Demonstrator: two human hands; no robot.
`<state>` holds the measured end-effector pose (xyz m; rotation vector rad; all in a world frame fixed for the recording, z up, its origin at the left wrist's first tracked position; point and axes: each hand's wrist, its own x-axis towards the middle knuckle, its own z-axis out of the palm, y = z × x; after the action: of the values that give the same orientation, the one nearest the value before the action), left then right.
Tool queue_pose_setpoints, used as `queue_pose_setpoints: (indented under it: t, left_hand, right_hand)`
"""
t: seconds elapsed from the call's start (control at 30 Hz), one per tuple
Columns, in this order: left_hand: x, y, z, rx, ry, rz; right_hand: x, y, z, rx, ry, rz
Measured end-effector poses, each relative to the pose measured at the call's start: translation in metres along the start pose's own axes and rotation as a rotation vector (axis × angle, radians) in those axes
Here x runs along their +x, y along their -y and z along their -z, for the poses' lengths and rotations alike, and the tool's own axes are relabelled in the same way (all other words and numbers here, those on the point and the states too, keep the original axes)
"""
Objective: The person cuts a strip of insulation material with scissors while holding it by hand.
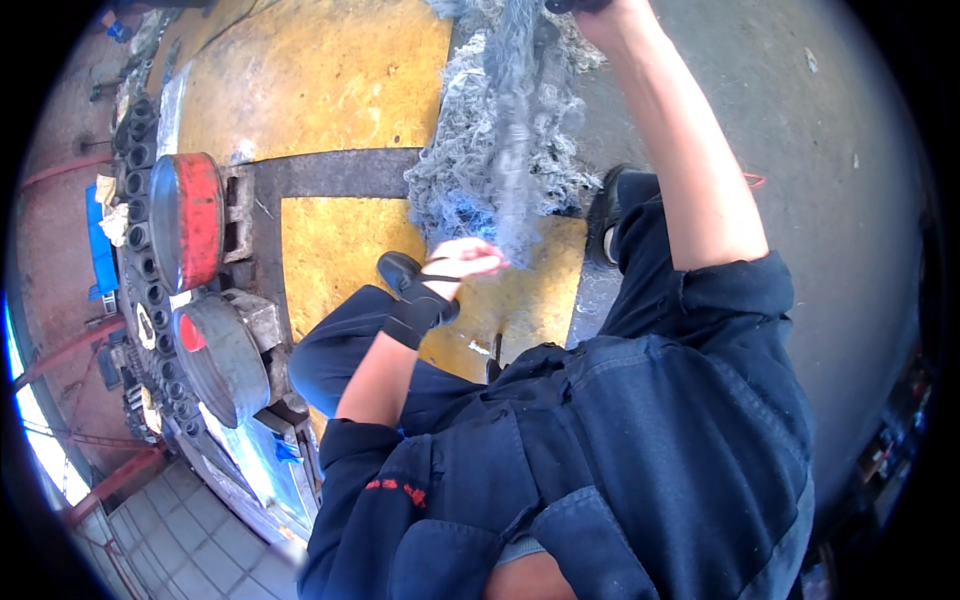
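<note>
My left hand, with a black wrap at the wrist, is closed at the lower end of a long bundle of grey-white threads. The bundle is smeared by motion. Beneath it lies a heap of tangled threads, grey and white with some blue at the near end. My right arm reaches far forward, and my right hand is partly cut off by the top edge. Something black is at that hand, a wrap or a held thing; its fingers are hidden.
Yellow sheets cover part of the floor. On the left stand a red-and-black round drum and a dark round drum, beside grey blocks. A row of dark round openings runs behind them. My shoe rests near the heap.
</note>
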<state>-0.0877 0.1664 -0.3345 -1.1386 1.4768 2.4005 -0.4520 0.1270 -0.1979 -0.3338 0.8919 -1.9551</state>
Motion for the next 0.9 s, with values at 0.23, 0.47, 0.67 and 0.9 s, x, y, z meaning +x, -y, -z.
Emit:
queue_pose_setpoints:
  t: [0.23,0.47,0.67,0.9]
  left_hand:
    - [0.039,0.026,0.009,-0.221,-0.491,0.109]
    - [0.101,-0.04,-0.025,-0.808,-0.238,0.12]
    - [0.116,-0.07,-0.024,-0.714,-0.345,0.084]
    - [0.057,-0.085,0.079,-0.568,-0.365,-0.008]
  right_hand:
    - [-0.013,0.014,0.007,0.148,0.505,-0.245]
    - [-0.04,0.016,-0.006,0.153,0.706,-0.248]
    - [-0.066,0.02,-0.009,0.109,0.766,-0.349]
    - [-0.075,-0.004,-0.009,-0.331,1.074,-0.435]
